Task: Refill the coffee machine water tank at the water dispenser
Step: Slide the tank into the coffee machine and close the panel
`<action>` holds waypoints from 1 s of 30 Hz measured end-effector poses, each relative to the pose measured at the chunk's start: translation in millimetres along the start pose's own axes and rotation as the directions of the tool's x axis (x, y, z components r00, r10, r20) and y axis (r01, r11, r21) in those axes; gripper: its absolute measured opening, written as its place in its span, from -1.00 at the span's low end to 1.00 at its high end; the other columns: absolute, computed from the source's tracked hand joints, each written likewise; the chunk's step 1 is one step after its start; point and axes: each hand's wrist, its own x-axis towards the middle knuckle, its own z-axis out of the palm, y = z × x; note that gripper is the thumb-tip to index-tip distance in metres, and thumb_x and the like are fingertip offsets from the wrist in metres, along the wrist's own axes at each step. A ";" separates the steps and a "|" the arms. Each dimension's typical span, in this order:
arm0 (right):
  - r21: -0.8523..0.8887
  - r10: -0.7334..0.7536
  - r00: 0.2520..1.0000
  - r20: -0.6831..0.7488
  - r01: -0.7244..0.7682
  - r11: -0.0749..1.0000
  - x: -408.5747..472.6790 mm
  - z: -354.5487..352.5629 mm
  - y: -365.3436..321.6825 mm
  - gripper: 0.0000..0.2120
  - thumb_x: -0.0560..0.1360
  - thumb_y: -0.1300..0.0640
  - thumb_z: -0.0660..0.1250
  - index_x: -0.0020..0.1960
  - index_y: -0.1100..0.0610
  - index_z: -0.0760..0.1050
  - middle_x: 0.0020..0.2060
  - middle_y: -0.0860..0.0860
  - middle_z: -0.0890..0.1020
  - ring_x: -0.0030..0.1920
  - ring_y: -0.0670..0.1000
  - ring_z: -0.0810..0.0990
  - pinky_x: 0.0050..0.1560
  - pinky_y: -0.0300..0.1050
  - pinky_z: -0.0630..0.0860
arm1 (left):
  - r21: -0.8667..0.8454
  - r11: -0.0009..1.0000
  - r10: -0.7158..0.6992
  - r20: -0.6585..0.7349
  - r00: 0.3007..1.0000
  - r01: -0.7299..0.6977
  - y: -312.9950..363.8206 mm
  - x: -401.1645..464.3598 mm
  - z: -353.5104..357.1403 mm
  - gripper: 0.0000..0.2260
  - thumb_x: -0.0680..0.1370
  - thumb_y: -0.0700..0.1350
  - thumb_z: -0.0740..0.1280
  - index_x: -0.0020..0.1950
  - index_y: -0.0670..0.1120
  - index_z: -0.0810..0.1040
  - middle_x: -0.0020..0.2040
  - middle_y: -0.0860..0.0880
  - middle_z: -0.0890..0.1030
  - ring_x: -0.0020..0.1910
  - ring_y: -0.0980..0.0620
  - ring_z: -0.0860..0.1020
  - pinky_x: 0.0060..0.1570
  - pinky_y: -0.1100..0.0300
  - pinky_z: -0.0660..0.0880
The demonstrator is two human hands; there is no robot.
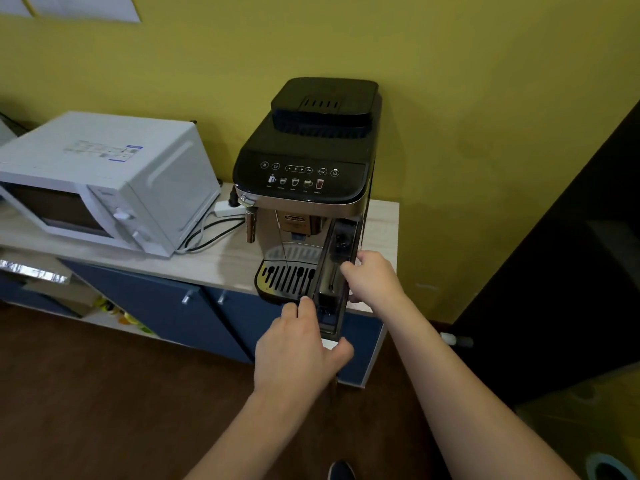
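Brown floor lies under us, then the blue-fronted desk (214, 261) against a yellow wall. Our left hand (299, 344) cups the front lower end of the water tank (334, 271); our right hand (372, 277) grips its right edge. We see the tank half out of the coffee machine (311, 157), long axis pointing toward us, both hands equally near. "DeLonghi" reads on the spout; the microwave (104, 181) label is illegible.
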 end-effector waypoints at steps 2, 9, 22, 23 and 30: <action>0.010 0.015 1.000 0.005 -0.015 1.000 4.9 -4.8 -2.2 -0.91 0.58 0.15 0.19 -0.03 0.13 0.45 -0.29 0.05 0.56 -0.22 0.14 0.66 -0.18 0.01 0.64 | -0.011 1.000 -0.002 -0.008 1.000 0.002 4.0 6.3 1.3 -0.48 0.44 0.24 0.29 0.28 -0.02 0.38 0.12 0.02 0.50 0.04 0.04 0.52 -0.16 0.23 0.40; 0.093 0.029 0.998 0.056 -0.034 0.995 24.0 -16.4 -5.0 -0.62 0.63 0.13 0.23 0.40 0.24 0.38 0.00 0.05 0.50 -0.26 -0.03 0.56 -0.04 0.05 0.66 | -0.021 0.999 -0.026 0.006 1.000 0.026 13.5 29.7 3.8 -0.57 0.41 0.22 0.31 0.13 -0.01 0.40 0.04 0.03 0.51 -0.05 0.04 0.52 -0.21 0.21 0.41; 0.155 -0.099 0.989 0.111 0.081 0.985 36.4 -18.6 11.5 -0.84 0.62 0.08 0.25 0.17 0.02 0.54 0.00 -0.03 0.66 -0.15 -0.10 0.65 0.11 0.06 0.62 | -0.083 0.997 -0.009 -0.041 0.999 0.006 11.4 29.7 10.2 -0.49 0.43 0.24 0.31 0.27 0.00 0.37 0.11 0.08 0.49 0.01 0.12 0.51 -0.14 0.29 0.40; 0.160 -0.097 0.989 0.113 0.078 0.984 37.4 -19.7 11.3 -0.83 0.62 0.08 0.25 0.18 0.03 0.53 0.00 -0.03 0.66 -0.15 -0.11 0.64 0.12 0.06 0.61 | -0.083 0.997 -0.006 -0.035 0.999 0.003 12.1 30.8 10.4 -0.50 0.43 0.25 0.31 0.26 0.01 0.37 0.09 0.09 0.49 -0.02 0.13 0.50 -0.15 0.30 0.40; 0.128 -0.113 0.989 0.098 0.100 0.987 34.8 -11.6 20.1 -0.72 0.62 0.02 0.24 0.30 0.01 0.49 -0.04 -0.05 0.62 0.02 0.03 0.63 0.07 -0.02 0.56 | -0.052 0.999 -0.015 -0.026 1.000 0.014 8.9 26.4 12.2 -0.51 0.43 0.27 0.29 0.23 0.02 0.36 0.05 0.11 0.45 -0.07 0.17 0.44 -0.19 0.30 0.38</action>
